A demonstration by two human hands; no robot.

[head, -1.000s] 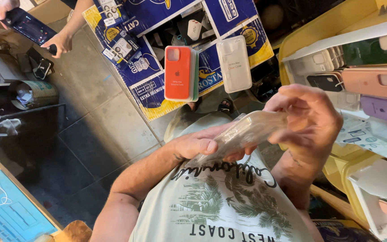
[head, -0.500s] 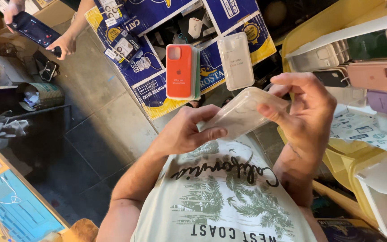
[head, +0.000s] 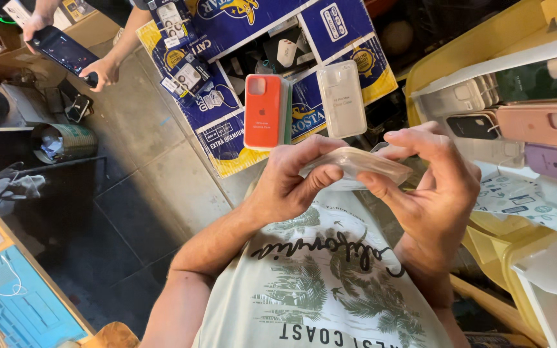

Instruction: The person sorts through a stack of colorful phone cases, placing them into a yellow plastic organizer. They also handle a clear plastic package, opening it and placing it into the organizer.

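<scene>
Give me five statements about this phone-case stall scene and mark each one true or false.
1. Both hands hold the clear packaged case: the left hand at its left end, the right hand at its right end. True.
2. The clear packaged case lies on the floor. False: it is held in the air in front of the chest.
3. An orange phone case lies on the blue and yellow cardboard boxes, with a whitish translucent case to its right. True.
4. Nobody else is in view. False: another person's hands hold a dark phone at upper left.
5. The cases on the rack at right are all black. False: pink, purple and dark green ones show.
</scene>
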